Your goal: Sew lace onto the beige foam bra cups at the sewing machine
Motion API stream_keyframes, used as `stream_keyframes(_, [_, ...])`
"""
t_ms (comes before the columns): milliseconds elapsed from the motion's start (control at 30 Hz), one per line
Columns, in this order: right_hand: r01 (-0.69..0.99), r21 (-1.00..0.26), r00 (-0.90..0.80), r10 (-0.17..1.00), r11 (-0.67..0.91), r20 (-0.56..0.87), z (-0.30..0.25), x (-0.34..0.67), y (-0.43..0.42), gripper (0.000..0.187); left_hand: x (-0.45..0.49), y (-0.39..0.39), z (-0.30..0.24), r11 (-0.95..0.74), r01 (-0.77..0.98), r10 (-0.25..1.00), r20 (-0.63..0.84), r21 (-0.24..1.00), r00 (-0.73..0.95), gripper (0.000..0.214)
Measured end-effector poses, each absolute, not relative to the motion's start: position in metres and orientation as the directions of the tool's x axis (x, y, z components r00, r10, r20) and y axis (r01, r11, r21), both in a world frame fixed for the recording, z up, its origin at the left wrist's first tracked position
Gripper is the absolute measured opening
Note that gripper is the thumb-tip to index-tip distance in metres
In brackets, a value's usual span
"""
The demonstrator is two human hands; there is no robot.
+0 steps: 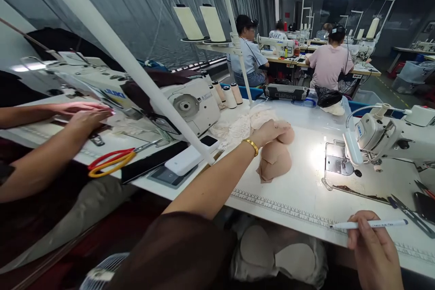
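Observation:
My left hand [270, 132], a gold bracelet at its wrist, reaches across the white table with its fingers closed on a small beige bra cup [287, 136]. Just below it, more beige bra cups [277, 161] lie overlapping on the tabletop. At the table's front edge my right hand [374, 244] holds a white marker pen [384, 224], its tip pointing left over the printed ruler strip [282, 208]. Cream lace fabric [238, 129] is heaped left of my left hand.
A lit sewing machine [374, 140] stands right, with thread snips [413, 215] and a phone [425, 206] nearby. On the left, a co-worker's hands [86, 115] work at another machine, near red-and-yellow scissors [113, 161]. A white thread-stand pole [136, 77] crosses the view. Pale cups [256, 244] hang below the table edge.

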State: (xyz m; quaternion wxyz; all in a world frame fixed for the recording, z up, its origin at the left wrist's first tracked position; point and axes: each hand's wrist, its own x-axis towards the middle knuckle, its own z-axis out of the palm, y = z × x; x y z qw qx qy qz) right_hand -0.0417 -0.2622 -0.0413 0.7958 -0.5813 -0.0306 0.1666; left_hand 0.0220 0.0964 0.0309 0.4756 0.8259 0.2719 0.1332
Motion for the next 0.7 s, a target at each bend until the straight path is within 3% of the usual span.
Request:
stream_keyframes(133, [-0.239, -0.943, 0.944, 0.281, 0.232, -0.17, -0.047, -0.036, -0.264, 0.032, -0.01, 0.089, 0.022, -0.571, 0.382, 0.601, 0.053, 0.727, 0.797, 0.088])
stream_keyframes(267, [-0.194, -0.965, 0.941, 0.312, 0.176, -0.132, -0.055, -0.03, -0.254, 0.032, -0.052, 0.062, 0.007, -0.82, 0.318, 0.376, 0.029, 0.476, 0.926, 0.09])
stream_keyframes(333, [-0.147, -0.979, 0.929, 0.36, 0.145, -0.086, -0.058, -0.026, -0.245, 0.032, -0.067, 0.05, -0.007, -0.873, 0.24, 0.286, 0.049, 0.424, 0.957, 0.08])
stream_keyframes(433, [-0.056, -0.996, 0.884, 0.468, 0.065, -0.019, -0.059, -0.018, -0.234, 0.033, -0.082, 0.041, -0.029, -0.905, 0.042, 0.144, 0.211, 0.424, 0.967, 0.052])
stream_keyframes(500, [0.006, -1.0, 0.844, 0.537, -0.013, -0.002, -0.056, -0.011, -0.226, 0.035, -0.087, 0.038, -0.038, -0.913, -0.081, 0.049, 0.304, 0.4, 0.951, 0.05])
stream_keyframes(567, [0.059, -0.994, 0.801, 0.599, -0.097, -0.011, -0.054, -0.004, -0.218, 0.04, -0.09, 0.037, -0.04, -0.922, -0.089, 0.032, 0.305, 0.376, 0.952, 0.063])
stream_keyframes(667, [0.151, -0.974, 0.741, 0.671, -0.171, -0.003, -0.051, 0.007, -0.204, 0.043, -0.088, 0.037, -0.03, -0.928, 0.116, 0.181, 0.156, 0.355, 0.971, 0.108])
stream_keyframes(700, [0.18, -0.968, 0.727, 0.687, -0.176, 0.011, -0.051, 0.011, -0.198, 0.043, -0.086, 0.037, -0.026, -0.923, 0.177, 0.223, 0.1, 0.342, 0.97, 0.113])
